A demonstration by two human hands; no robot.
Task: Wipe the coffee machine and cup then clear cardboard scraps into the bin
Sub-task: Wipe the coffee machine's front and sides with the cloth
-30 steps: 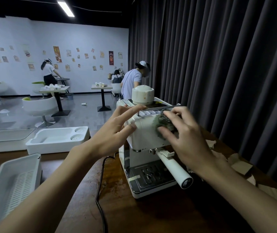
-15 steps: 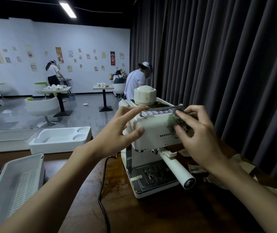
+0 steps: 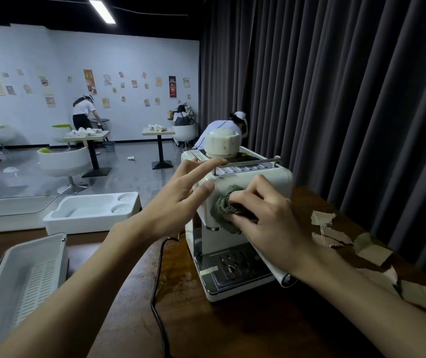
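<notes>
Right hand (image 3: 271,218) clutching nubby green cloth (image 3: 223,206) on boxy cream coffee machine (image 3: 271,182), left hand (image 3: 178,200) splayed

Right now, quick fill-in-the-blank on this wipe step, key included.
1. The right hand holds a green ____ against the coffee machine front.
2. The left hand lays a straight index finger on the machine's ____, beside the metal rail.
3. Torn ____ scraps lie on the table, right of the machine.
Missing: cloth; top; cardboard.
</notes>
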